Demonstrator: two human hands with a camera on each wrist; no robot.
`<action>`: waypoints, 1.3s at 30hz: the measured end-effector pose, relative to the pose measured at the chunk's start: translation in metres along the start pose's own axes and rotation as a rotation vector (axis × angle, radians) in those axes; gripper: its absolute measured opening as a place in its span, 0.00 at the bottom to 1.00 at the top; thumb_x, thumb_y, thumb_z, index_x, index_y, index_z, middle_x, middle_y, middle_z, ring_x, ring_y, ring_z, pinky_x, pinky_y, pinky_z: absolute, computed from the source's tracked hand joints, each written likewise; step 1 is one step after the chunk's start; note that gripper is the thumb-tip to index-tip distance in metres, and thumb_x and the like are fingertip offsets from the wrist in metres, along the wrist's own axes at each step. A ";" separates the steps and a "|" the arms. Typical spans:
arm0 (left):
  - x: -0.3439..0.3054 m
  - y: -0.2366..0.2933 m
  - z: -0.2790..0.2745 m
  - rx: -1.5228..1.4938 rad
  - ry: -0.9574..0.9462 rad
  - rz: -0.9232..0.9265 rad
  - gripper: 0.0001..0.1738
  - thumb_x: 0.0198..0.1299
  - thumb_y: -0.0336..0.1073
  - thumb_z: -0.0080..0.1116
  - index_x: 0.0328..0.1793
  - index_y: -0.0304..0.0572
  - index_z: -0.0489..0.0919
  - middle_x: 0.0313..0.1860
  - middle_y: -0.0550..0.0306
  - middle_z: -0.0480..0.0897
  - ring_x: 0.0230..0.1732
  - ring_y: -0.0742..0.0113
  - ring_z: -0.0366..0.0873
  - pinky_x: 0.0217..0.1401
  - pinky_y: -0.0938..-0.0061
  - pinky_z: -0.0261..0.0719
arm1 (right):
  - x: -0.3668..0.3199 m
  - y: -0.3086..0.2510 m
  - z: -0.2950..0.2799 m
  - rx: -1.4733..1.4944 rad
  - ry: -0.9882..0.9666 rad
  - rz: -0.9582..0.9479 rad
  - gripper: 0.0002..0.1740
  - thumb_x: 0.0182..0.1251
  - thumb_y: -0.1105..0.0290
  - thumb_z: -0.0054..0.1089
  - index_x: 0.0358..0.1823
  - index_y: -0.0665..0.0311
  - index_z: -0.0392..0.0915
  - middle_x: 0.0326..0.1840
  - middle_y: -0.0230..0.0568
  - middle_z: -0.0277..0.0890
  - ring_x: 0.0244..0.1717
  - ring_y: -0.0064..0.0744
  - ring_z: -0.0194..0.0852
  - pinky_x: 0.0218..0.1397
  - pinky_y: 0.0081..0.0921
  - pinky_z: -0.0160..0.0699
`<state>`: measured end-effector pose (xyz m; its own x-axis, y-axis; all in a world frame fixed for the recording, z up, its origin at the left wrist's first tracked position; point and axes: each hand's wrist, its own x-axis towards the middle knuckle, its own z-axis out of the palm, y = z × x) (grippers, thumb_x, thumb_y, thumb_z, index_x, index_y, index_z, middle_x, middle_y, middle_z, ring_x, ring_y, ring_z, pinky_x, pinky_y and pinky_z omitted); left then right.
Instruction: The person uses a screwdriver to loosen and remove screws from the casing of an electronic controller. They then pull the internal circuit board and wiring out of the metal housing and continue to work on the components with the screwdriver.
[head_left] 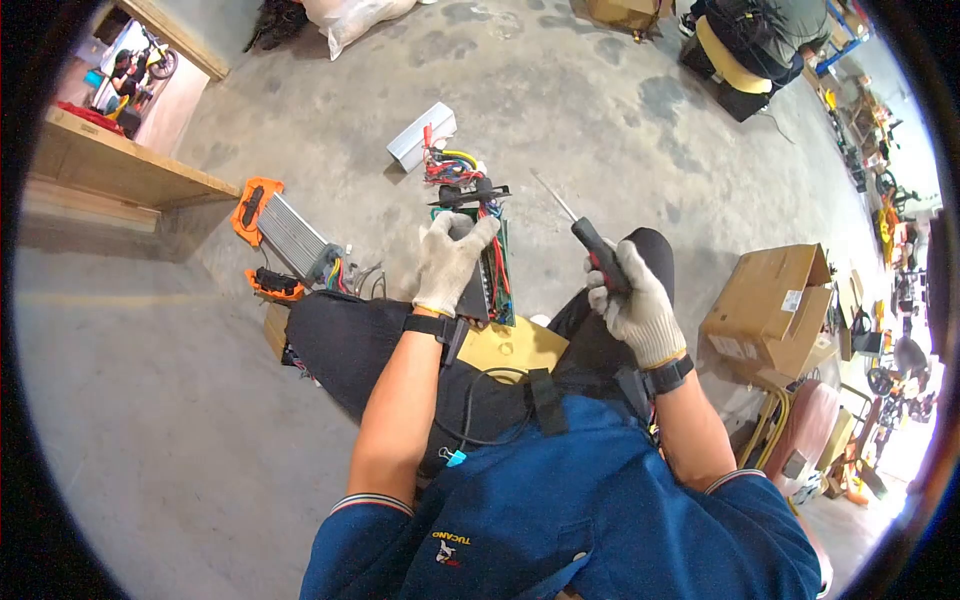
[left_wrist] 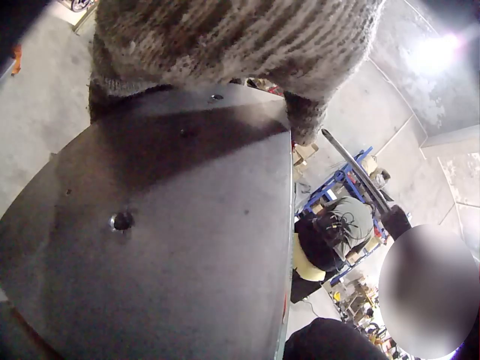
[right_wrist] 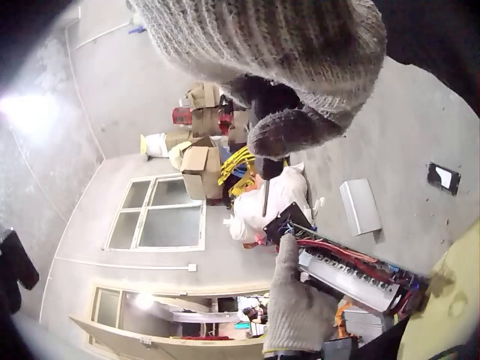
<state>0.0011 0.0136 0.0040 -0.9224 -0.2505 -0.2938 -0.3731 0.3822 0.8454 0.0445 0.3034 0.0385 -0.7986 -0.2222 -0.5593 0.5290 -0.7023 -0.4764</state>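
Observation:
My left hand (head_left: 450, 265), in a white knitted glove, grips an opened electronic controller (head_left: 500, 275) over my lap. Its green circuit board shows along one side, and a flat grey metal plate (left_wrist: 187, 225) with small holes fills much of the left wrist view. Red, yellow and black wires (head_left: 455, 168) come out past a black end plate (head_left: 466, 196) at its far end. In my gloved right hand (head_left: 640, 310) is a screwdriver (head_left: 588, 238) with a black and red handle, its shaft pointing up and left, apart from the controller.
On the floor ahead lies a silver metal housing (head_left: 422, 136). A finned controller (head_left: 292, 236) with orange end pieces sits to the left, near a wooden ledge (head_left: 130, 160). At right stands a cardboard box (head_left: 765, 305); another person (head_left: 775, 45) is farther back.

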 end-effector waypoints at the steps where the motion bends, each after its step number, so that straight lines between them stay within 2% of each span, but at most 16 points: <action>1: -0.001 0.001 0.001 0.000 0.015 0.002 0.36 0.57 0.63 0.81 0.53 0.36 0.89 0.56 0.36 0.82 0.59 0.42 0.82 0.66 0.54 0.81 | -0.001 0.001 0.007 -0.020 -0.088 0.027 0.21 0.84 0.60 0.66 0.67 0.66 0.77 0.50 0.42 0.82 0.44 0.31 0.84 0.44 0.27 0.88; 3: -0.001 0.001 0.002 0.000 0.027 0.011 0.36 0.56 0.64 0.80 0.52 0.35 0.89 0.55 0.35 0.82 0.59 0.42 0.82 0.66 0.54 0.81 | -0.007 0.000 0.030 -0.326 -0.091 -0.005 0.25 0.79 0.64 0.70 0.70 0.67 0.75 0.50 0.40 0.81 0.51 0.33 0.86 0.51 0.35 0.91; 6: 0.001 -0.003 0.003 0.015 0.022 0.060 0.36 0.56 0.64 0.81 0.52 0.35 0.89 0.54 0.34 0.83 0.58 0.41 0.82 0.66 0.54 0.81 | 0.017 0.012 0.048 -0.436 -0.065 -0.026 0.21 0.76 0.67 0.68 0.64 0.66 0.77 0.48 0.41 0.81 0.47 0.33 0.87 0.49 0.34 0.90; 9: -0.004 0.005 0.003 0.023 0.052 0.068 0.36 0.56 0.63 0.81 0.51 0.35 0.89 0.54 0.34 0.83 0.57 0.41 0.82 0.65 0.54 0.81 | 0.054 0.022 0.055 -0.448 -0.058 -0.051 0.14 0.72 0.67 0.69 0.53 0.64 0.79 0.41 0.40 0.81 0.38 0.29 0.85 0.41 0.29 0.86; 11: 0.003 -0.008 0.006 -0.007 0.023 0.070 0.36 0.56 0.63 0.81 0.51 0.35 0.89 0.54 0.33 0.83 0.57 0.41 0.82 0.65 0.54 0.81 | 0.066 0.023 0.073 -0.678 0.022 -0.110 0.12 0.70 0.65 0.72 0.43 0.62 0.78 0.32 0.35 0.79 0.29 0.26 0.80 0.33 0.26 0.79; 13: 0.003 -0.003 0.004 -0.019 0.009 0.044 0.35 0.56 0.62 0.81 0.52 0.35 0.89 0.55 0.33 0.82 0.58 0.41 0.81 0.66 0.54 0.80 | 0.063 0.028 0.099 -0.892 0.076 -0.266 0.14 0.70 0.58 0.72 0.41 0.62 0.83 0.30 0.34 0.83 0.27 0.26 0.81 0.32 0.28 0.80; 15: -0.003 0.005 0.002 0.029 0.017 0.063 0.32 0.59 0.59 0.80 0.49 0.34 0.89 0.50 0.35 0.86 0.52 0.46 0.86 0.59 0.57 0.84 | 0.086 0.038 0.094 -1.200 0.077 -0.382 0.18 0.69 0.56 0.72 0.46 0.64 0.87 0.35 0.44 0.89 0.34 0.37 0.90 0.41 0.36 0.87; 16: -0.005 0.004 0.002 0.001 0.043 0.099 0.31 0.63 0.59 0.78 0.50 0.33 0.90 0.46 0.38 0.90 0.49 0.50 0.88 0.56 0.59 0.84 | 0.090 0.044 0.098 -1.207 0.085 -0.442 0.20 0.67 0.56 0.72 0.51 0.64 0.89 0.42 0.55 0.91 0.45 0.52 0.94 0.52 0.43 0.88; 17: -0.005 0.005 0.005 -0.033 0.059 0.140 0.30 0.67 0.59 0.76 0.51 0.33 0.91 0.42 0.41 0.93 0.45 0.54 0.91 0.52 0.60 0.85 | 0.091 0.048 0.100 -1.346 0.143 -0.554 0.22 0.68 0.55 0.72 0.54 0.63 0.89 0.44 0.60 0.90 0.51 0.63 0.91 0.56 0.48 0.87; 19: -0.015 0.027 -0.001 -0.005 0.016 0.063 0.29 0.70 0.57 0.73 0.52 0.32 0.91 0.44 0.40 0.93 0.46 0.52 0.92 0.53 0.58 0.85 | 0.088 0.046 0.106 -1.389 0.110 -0.540 0.22 0.68 0.56 0.71 0.55 0.63 0.89 0.48 0.64 0.89 0.56 0.67 0.89 0.58 0.51 0.87; 22: -0.007 0.012 0.006 0.046 0.054 0.162 0.26 0.74 0.52 0.70 0.51 0.28 0.90 0.43 0.40 0.92 0.45 0.50 0.90 0.54 0.56 0.84 | 0.092 0.059 0.110 -1.394 0.210 -0.607 0.18 0.69 0.59 0.68 0.51 0.65 0.87 0.49 0.66 0.88 0.57 0.70 0.87 0.61 0.54 0.87; 25: 0.007 -0.017 0.016 0.041 0.132 0.270 0.20 0.71 0.46 0.73 0.46 0.31 0.90 0.40 0.39 0.92 0.41 0.49 0.90 0.50 0.56 0.84 | 0.089 0.050 0.119 -1.392 0.245 -0.483 0.19 0.68 0.59 0.67 0.47 0.71 0.86 0.46 0.71 0.87 0.57 0.71 0.86 0.62 0.54 0.86; 27: 0.017 -0.036 0.021 0.096 0.175 0.281 0.21 0.71 0.50 0.71 0.47 0.35 0.90 0.41 0.38 0.91 0.44 0.44 0.89 0.52 0.54 0.83 | 0.093 0.052 0.120 -1.373 0.275 -0.458 0.19 0.68 0.60 0.67 0.49 0.69 0.87 0.49 0.70 0.88 0.58 0.69 0.88 0.63 0.54 0.86; 28: 0.008 -0.017 0.014 0.083 0.083 0.186 0.22 0.72 0.53 0.70 0.49 0.38 0.90 0.44 0.37 0.89 0.48 0.41 0.87 0.54 0.54 0.82 | 0.096 0.052 0.121 -1.394 0.290 -0.415 0.20 0.68 0.58 0.68 0.52 0.68 0.87 0.49 0.68 0.88 0.58 0.69 0.88 0.63 0.54 0.86; 31: 0.011 -0.023 0.015 0.174 0.099 0.161 0.26 0.69 0.57 0.71 0.52 0.38 0.89 0.49 0.39 0.88 0.53 0.40 0.86 0.56 0.51 0.81 | 0.096 0.052 0.124 -1.404 0.294 -0.365 0.22 0.69 0.57 0.69 0.55 0.66 0.86 0.51 0.66 0.89 0.58 0.68 0.88 0.63 0.55 0.86; 39: -0.001 -0.010 0.019 0.150 0.150 0.243 0.28 0.68 0.54 0.73 0.49 0.30 0.86 0.45 0.41 0.86 0.47 0.46 0.84 0.55 0.54 0.80 | 0.101 0.058 0.115 -1.298 0.325 -0.419 0.18 0.66 0.65 0.66 0.52 0.68 0.87 0.52 0.67 0.89 0.59 0.68 0.88 0.63 0.54 0.86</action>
<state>0.0041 0.0266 -0.0127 -0.9654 -0.2604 -0.0129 -0.1647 0.5706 0.8045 -0.0381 0.1623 0.0323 -0.9543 0.1355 -0.2663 0.2984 0.4809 -0.8244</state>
